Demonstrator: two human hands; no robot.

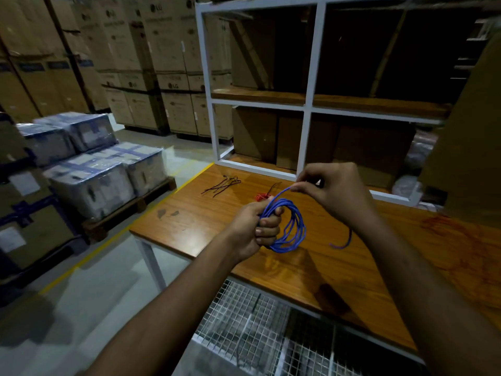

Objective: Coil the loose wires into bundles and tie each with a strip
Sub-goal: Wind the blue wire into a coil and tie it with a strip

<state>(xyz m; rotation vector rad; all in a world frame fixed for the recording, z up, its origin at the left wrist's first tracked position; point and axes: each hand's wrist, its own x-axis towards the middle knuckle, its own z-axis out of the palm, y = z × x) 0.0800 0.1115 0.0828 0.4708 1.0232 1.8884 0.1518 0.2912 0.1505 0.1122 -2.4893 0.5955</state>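
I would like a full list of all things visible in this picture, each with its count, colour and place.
blue wire coil: one, blue, above the table, gripped by the left hand
loose blue end: one, blue, hanging below the right wrist
thin dark strips: several, dark, far table edge
red wire: one, red, behind the left hand
table: one, orange-brown wood
shelf frame: one, white, behind the table
wrapped boxes: several, grey-blue, left on the floor
left hand: grips the coil
right hand: pinches the wire
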